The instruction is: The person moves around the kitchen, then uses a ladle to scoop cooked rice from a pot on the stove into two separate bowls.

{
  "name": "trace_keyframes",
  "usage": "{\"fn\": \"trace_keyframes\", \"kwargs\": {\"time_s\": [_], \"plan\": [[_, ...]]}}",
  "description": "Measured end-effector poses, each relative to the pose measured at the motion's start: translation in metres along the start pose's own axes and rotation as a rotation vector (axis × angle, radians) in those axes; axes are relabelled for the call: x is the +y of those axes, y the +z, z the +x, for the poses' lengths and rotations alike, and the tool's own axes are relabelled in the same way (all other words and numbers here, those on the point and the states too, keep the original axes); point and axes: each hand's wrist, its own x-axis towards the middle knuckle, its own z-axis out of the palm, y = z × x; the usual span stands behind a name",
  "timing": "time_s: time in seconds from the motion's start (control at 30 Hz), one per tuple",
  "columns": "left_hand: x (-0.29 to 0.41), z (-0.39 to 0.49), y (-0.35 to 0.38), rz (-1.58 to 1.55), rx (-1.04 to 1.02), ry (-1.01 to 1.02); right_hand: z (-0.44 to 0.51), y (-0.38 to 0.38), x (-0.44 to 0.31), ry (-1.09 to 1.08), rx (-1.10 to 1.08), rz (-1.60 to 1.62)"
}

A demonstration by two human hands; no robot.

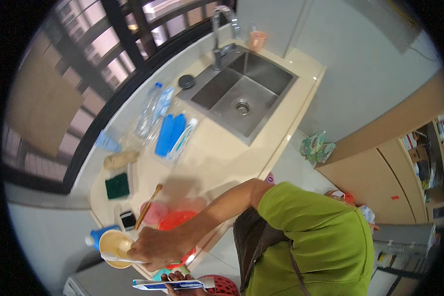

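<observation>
My right hand point(153, 248) is closed on a white toothbrush point(120, 258), whose head end lies over a pale orange cup point(113, 247). The hand is at the cup's rim; whether it also grips the cup, I cannot tell. At the bottom edge, my left hand point(183, 286) holds a white and blue toothpaste tube point(185, 284), with part of the hand cut off by the picture's edge. A thin wooden handle point(148, 207) rises just beyond my right hand. Beside my right forearm are a red plastic container point(175, 220) and a pink round item point(154, 212).
A steel sink point(222, 90) with a faucet point(216, 40) is set in the cream countertop point(214, 159). Another orange cup point(257, 41), a clear plastic bottle point(148, 113), blue packets point(170, 135), a green scouring pad point(117, 186) and a blue bottle point(96, 236) stand or lie around.
</observation>
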Motion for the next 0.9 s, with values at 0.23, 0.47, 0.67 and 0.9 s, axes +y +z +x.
{"fn": "trace_keyframes", "kwargs": {"time_s": [0.23, 0.47, 0.67, 0.9], "plan": [[-0.152, -0.01, 0.1, 0.384, -0.151, -0.194, -0.173, -0.313, 0.027, 0.185, 0.235, -0.638], [-0.378, -0.073, 0.262, 0.416, -0.419, -0.53, -0.379, -0.586, 0.079, 0.725, 0.195, -0.8], [-0.512, -0.125, 0.389, 0.495, -0.527, -0.683, -0.477, -0.743, 0.175, 0.83, 0.285, -0.936], [-0.642, -0.144, 0.473, 0.583, -0.62, -0.907, -0.524, -0.819, 0.212, 0.871, 0.189, -0.863]]}}
